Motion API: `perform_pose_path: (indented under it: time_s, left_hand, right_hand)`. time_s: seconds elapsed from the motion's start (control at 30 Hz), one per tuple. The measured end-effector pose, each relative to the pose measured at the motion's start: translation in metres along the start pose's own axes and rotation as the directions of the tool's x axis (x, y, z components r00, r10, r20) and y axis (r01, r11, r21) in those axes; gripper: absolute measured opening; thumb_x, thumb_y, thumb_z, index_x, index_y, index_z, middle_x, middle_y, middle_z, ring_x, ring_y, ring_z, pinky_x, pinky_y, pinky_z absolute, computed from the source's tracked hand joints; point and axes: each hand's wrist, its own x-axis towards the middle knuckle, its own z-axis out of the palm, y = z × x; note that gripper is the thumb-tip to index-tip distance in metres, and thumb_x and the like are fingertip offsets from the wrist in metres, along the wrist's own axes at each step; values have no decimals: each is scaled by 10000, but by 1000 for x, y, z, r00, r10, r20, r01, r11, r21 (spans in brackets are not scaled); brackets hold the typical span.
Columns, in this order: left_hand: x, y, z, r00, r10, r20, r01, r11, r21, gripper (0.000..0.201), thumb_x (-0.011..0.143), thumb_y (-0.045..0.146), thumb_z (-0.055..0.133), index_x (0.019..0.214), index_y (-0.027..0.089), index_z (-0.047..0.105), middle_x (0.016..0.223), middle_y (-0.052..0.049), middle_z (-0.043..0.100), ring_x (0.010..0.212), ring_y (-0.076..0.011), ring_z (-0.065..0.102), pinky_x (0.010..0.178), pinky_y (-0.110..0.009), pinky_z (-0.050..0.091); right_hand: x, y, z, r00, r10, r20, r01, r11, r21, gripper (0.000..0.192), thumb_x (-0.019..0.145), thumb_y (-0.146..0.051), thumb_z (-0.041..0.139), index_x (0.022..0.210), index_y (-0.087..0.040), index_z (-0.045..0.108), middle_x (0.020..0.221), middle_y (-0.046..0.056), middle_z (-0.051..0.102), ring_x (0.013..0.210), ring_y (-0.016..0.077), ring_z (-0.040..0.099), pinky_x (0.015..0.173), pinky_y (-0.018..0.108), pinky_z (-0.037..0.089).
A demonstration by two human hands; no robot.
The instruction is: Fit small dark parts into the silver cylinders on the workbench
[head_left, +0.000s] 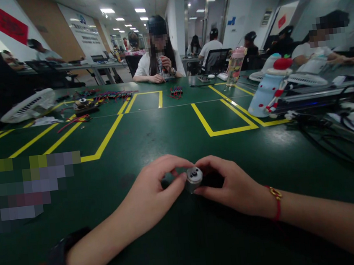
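A small silver electric motor stands upright on the green table, its round end face with dark holes turned up. My left hand grips it from the left, thumb on its near side and index finger at the far rim. From the right, my right hand has its thumb low on the motor's near side and its index finger by the top rim. The fingertips of both hands meet behind the motor, where they are partly hidden.
Yellow tape marks outlines on the table. Small wired parts lie at the far left near a white fan. A blue bottle and black cables are at right. A person sits opposite, handling something small.
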Motion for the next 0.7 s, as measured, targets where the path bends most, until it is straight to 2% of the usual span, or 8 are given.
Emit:
perform_pose_path:
  time_s: [0.07,0.13,0.23,0.33,0.47,0.6,0.7]
  left_hand:
    - [5,10,0,996,93,-4,-93,996,3,205,875,183,546,963,261,713,1033,-8,694,971,-179,630,869,-311,492]
    - [9,16,1,994,112,-1,-112,994,-2,170,868,203,579,922,257,731,1032,-9,688,976,-176,628,874,-304,492]
    - [11,18,1,997,76,11,-76,997,-24,132,863,251,616,882,260,746,1015,-5,691,947,-174,636,840,-295,506]
    - [11,13,-3,999,29,-28,-31,997,-65,117,858,269,633,835,259,747,944,7,706,886,-168,653,797,-285,511]
    - [6,-1,-8,996,-28,-84,26,999,-32,81,829,316,681,859,269,739,906,18,729,849,-180,666,780,-303,504]
    - [3,-13,6,999,-8,33,4,993,114,136,828,244,678,960,271,694,905,19,733,855,-195,662,770,-327,490]
    - [2,-15,18,995,48,82,-63,981,185,170,828,191,664,985,255,648,914,11,723,873,-202,652,782,-339,474]
  right_hand:
    - [1,-1,0,1000,5,-7,-5,1000,-4,378,782,-328,686,1119,-210,563,1064,30,653,925,120,632,830,290,530]
    - [2,-2,1,1000,-7,-8,6,999,-33,398,778,-326,688,1138,-210,566,1078,30,647,934,120,623,839,289,520]
    - [3,-3,1,999,-42,0,41,994,-104,414,777,-319,686,1165,-216,580,1108,32,636,959,126,606,863,297,501]
    - [2,-3,0,999,-37,-5,36,989,-145,407,784,-323,671,1168,-221,583,1117,38,636,973,139,602,869,308,491]
    - [0,-2,-4,999,-23,-43,16,986,-167,364,771,-295,661,1116,-216,574,1035,30,649,894,130,610,791,284,493]
    - [-2,2,-6,998,-29,-50,21,986,-168,365,769,-261,643,1118,-211,547,1013,32,645,852,122,604,746,270,490]
    - [-2,3,-4,996,-77,-47,65,973,-220,437,773,-273,643,1193,-218,536,1120,48,623,968,144,592,849,307,487]
